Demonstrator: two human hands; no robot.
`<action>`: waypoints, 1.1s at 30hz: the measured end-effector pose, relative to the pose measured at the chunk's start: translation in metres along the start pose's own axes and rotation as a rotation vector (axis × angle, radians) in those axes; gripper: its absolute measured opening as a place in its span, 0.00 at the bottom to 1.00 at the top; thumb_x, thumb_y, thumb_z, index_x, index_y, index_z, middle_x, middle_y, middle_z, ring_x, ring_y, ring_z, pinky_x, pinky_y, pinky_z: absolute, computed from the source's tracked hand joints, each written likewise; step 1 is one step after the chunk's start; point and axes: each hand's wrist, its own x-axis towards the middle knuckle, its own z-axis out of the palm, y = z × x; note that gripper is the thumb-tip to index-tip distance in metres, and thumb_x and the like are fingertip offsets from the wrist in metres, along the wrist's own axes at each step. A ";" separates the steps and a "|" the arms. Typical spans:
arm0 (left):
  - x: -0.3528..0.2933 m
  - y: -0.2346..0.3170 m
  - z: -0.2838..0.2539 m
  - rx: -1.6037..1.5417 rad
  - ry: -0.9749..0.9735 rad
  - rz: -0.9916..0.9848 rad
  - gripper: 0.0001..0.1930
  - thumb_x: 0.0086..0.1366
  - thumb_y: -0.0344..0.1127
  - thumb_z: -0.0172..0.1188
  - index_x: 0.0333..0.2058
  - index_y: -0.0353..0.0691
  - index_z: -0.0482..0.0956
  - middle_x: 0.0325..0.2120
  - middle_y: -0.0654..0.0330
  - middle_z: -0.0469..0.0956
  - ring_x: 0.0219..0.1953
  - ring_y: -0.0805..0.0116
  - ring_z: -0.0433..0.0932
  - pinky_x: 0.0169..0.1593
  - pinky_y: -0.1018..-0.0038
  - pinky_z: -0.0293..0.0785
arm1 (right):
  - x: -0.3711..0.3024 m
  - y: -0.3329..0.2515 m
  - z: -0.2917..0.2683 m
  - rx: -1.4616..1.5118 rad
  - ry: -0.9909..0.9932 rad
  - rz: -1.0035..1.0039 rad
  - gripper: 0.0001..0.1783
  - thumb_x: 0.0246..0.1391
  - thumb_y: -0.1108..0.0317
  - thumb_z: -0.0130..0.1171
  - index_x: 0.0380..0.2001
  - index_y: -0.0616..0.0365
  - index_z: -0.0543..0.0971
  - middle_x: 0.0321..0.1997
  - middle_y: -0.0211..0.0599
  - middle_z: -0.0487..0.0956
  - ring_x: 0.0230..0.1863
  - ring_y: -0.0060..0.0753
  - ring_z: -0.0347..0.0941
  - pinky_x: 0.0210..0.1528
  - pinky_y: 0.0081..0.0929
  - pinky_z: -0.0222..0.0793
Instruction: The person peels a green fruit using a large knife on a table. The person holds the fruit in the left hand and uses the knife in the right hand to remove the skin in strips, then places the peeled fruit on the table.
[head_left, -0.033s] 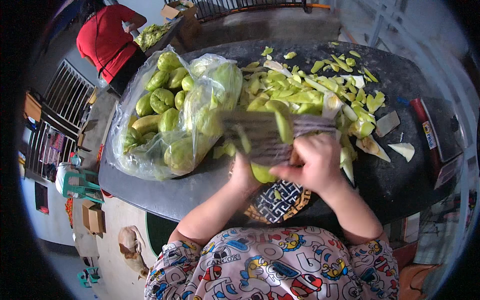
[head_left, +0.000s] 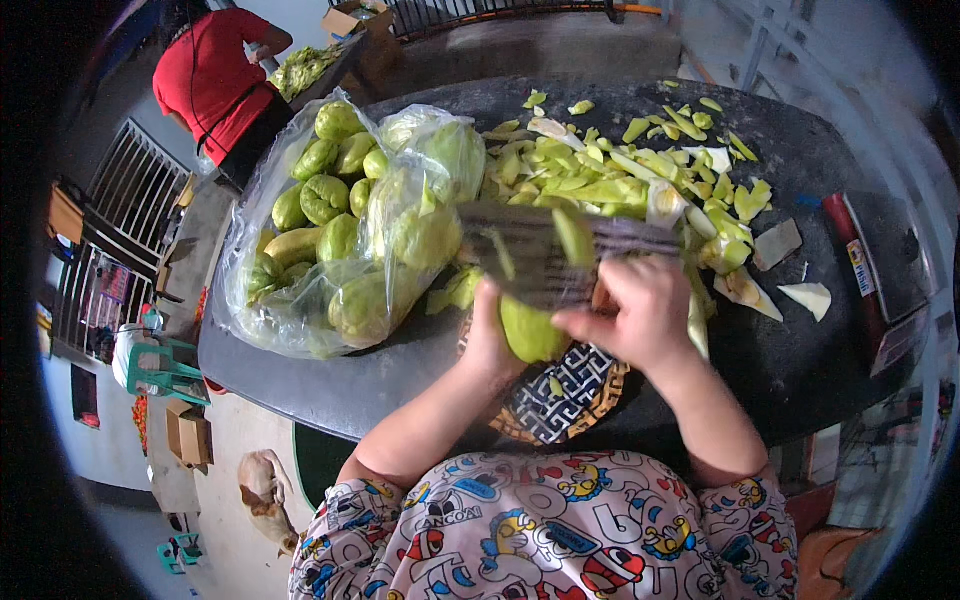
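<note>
A light green chayote [head_left: 532,330] sits in my left hand [head_left: 496,338], whose fingers are partly hidden behind the blade. My right hand [head_left: 645,315] grips a broad, dark grey cleaver [head_left: 535,255], blurred by motion, its blade across the far side of the chayote. Strips of green peel stick to the blade. Just past the cleaver lies a heap of green peels [head_left: 570,170]. Below the chayote is a round mat [head_left: 560,395] with a black-and-white pattern and a woven rim. A clear plastic bag [head_left: 285,325] full of whole chayotes [head_left: 325,200] stands to the left.
The dark table [head_left: 300,385] has rounded edges. At its right stand a dark red-edged box [head_left: 865,265], a flat grey piece [head_left: 776,246] and a white wedge [head_left: 806,299]. A person in a red shirt [head_left: 215,85] works at the far left. A dog [head_left: 265,495] lies on the floor.
The cleaver has shifted slightly away from me and to the right, so more of the chayote shows. My right hand has moved a little with it.
</note>
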 end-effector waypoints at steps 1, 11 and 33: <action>0.001 0.003 0.000 -0.067 0.006 -0.087 0.42 0.59 0.72 0.38 0.59 0.42 0.61 0.53 0.50 0.68 0.51 0.52 0.72 0.53 0.57 0.70 | 0.002 0.004 0.002 -0.026 -0.018 0.140 0.33 0.43 0.38 0.62 0.11 0.56 0.64 0.10 0.37 0.66 0.14 0.41 0.67 0.18 0.33 0.60; 0.014 0.018 0.002 -0.388 0.081 -0.132 0.37 0.60 0.69 0.37 0.58 0.47 0.64 0.53 0.52 0.69 0.51 0.53 0.72 0.49 0.56 0.72 | 0.001 -0.007 -0.014 0.201 -0.072 0.298 0.30 0.44 0.41 0.63 0.12 0.56 0.68 0.13 0.38 0.72 0.15 0.42 0.71 0.18 0.34 0.64; 0.017 0.018 -0.013 -0.420 -0.155 -0.077 0.37 0.61 0.65 0.43 0.61 0.44 0.59 0.55 0.50 0.66 0.55 0.53 0.68 0.59 0.57 0.64 | -0.009 -0.035 0.002 0.143 -0.123 -0.025 0.31 0.42 0.34 0.59 0.11 0.49 0.67 0.10 0.28 0.68 0.14 0.34 0.70 0.20 0.30 0.66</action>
